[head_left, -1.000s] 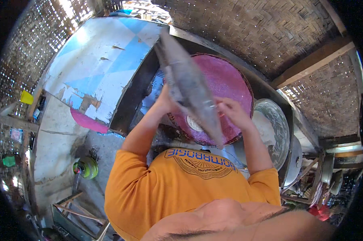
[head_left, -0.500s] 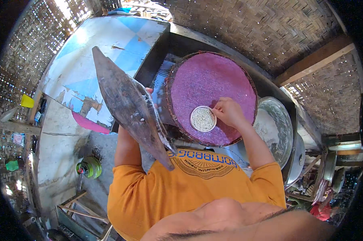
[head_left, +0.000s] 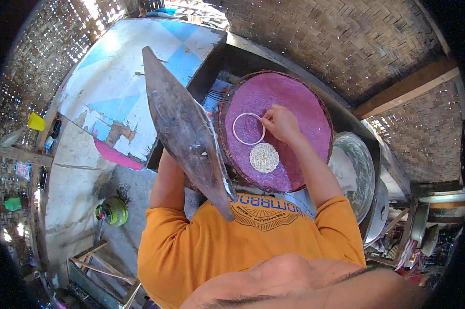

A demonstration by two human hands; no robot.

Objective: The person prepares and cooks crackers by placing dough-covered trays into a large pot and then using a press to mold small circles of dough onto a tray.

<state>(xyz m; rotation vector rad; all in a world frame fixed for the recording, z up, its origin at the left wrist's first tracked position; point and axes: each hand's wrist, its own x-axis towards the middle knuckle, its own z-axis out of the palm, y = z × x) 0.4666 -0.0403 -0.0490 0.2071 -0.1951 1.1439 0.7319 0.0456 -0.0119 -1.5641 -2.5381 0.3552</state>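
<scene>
Between the fingertips of my right hand is a thin white ring, held over a round tray with a pink woven surface and a dark rim. Just nearer than the ring, a round patch of pale, noodle-like strands lies flat on the pink surface. A long dark wooden tool, wide in the middle and tapering to both ends, is held up left of the tray. My left forearm reaches up behind it; the wood hides most of that hand. Whitish residue clings to the tool's right edge.
A peeling blue-and-white board stands at the far left. Right of the tray is a large metal basin with pale residue. A green gas cylinder stands on the floor at left. Woven walls close off the back.
My right hand has lifted the ring off the pale strands and moved it up and left, leaving the round patch on the tray. The wooden tool has shifted slightly right.
</scene>
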